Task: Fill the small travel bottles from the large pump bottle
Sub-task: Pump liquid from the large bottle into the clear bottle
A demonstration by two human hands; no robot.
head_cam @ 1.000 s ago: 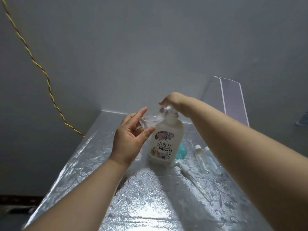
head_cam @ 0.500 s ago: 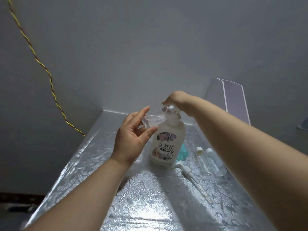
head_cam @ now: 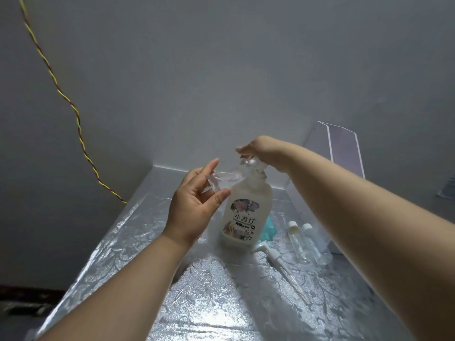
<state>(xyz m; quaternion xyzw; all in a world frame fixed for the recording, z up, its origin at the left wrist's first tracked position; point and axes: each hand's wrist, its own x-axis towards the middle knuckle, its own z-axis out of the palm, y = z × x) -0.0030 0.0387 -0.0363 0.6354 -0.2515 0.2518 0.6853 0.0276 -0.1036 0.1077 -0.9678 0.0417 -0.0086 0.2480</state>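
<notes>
Travel bottle (head_cam: 222, 179), small and clear, is being pinched between the thumb and fingertips (head_cam: 213, 164) of the left hand (head_cam: 194, 207), its mouth tilting toward the nozzle of the pump head (head_cam: 248, 163). The right hand (head_cam: 263, 148) is lying across that pump with fingers stretched out, pressing rather than gripping. The large pump bottle (head_cam: 246, 212) is standing upright on the silver table (head_cam: 147, 242).

The little bottle is looking light, thin-walled and likely slippery once soapy, so it is best held round its body below the neck. Glare is swallowing its outline, and whether liquid is flowing cannot be told. Two spare bottles (head_cam: 295, 239) are waiting near the right forearm.
</notes>
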